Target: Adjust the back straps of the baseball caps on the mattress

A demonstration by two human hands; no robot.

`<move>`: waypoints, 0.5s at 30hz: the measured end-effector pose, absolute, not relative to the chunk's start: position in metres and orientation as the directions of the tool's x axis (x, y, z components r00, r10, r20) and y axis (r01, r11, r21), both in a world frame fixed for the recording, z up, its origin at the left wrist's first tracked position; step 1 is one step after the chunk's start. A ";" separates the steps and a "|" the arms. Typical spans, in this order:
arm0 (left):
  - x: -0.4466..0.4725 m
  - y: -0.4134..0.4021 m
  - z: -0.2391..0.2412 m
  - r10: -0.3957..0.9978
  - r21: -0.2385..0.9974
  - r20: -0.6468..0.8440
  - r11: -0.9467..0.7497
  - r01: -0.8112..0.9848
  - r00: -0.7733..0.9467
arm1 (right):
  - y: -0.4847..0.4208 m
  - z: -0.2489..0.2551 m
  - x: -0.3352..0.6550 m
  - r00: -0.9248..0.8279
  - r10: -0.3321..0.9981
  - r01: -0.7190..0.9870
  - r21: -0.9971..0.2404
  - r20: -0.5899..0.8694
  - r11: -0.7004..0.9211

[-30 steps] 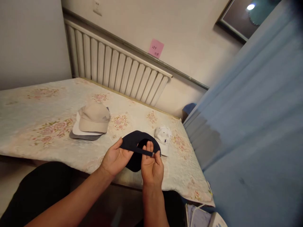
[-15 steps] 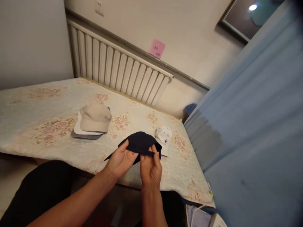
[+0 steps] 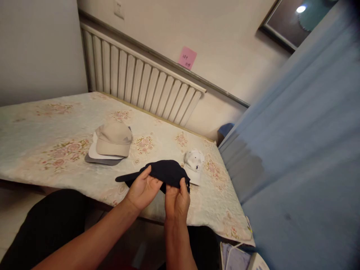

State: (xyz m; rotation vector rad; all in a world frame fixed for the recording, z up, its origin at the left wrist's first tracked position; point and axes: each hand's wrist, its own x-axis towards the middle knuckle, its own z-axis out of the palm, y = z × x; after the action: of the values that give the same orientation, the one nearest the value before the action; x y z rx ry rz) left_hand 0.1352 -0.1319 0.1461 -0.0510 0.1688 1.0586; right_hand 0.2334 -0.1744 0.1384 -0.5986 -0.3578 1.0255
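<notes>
A dark navy baseball cap (image 3: pixel 165 170) is held between my two hands over the bed's front edge, its brim pointing left. My left hand (image 3: pixel 144 189) grips the cap's lower edge near the brim, thumb on the outside. At the back end, my right hand (image 3: pixel 178 198) pinches the rim with its thumb outside and fingers tucked inside, partly hidden. Behind the cap on the right lies a white cap (image 3: pixel 194 161) with a small dark logo. Farther left is a stack of caps: a beige cap (image 3: pixel 114 138) on top, a white one (image 3: pixel 94 152) and a grey one (image 3: pixel 102 161) beneath.
The bed has a floral cover (image 3: pixel 157 131). A radiator (image 3: pixel 140 75) runs along the wall, below a pink note (image 3: pixel 187 58). A blue curtain (image 3: pixel 295 131) hangs at the right. Near the bottom right stands a white box-like item (image 3: pixel 257 262).
Both hands have turned the navy cap, so its brim now shows extended to the left and its back opening faces away from view. The other caps have stayed put.
</notes>
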 end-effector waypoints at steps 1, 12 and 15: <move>0.133 -0.130 0.147 0.868 0.038 -0.183 0.475 -0.879 0.461 | -0.175 0.138 0.236 0.490 0.872 -0.677 -0.624 0.013 0.390; 0.141 -0.143 0.153 0.819 0.140 -0.233 0.562 -0.816 0.524 | -0.179 0.133 0.222 0.483 0.873 -0.677 -0.604 0.068 0.421; 0.143 -0.145 0.153 0.806 0.165 -0.243 0.583 -0.795 0.540 | -0.178 0.131 0.218 0.459 0.888 -0.704 -0.601 0.019 0.377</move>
State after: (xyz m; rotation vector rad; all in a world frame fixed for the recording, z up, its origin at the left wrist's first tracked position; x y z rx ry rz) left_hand 0.1434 -0.1453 0.1525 0.0366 0.3073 0.9515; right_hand 0.2183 -0.1782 0.1315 -0.5685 -0.3689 1.0475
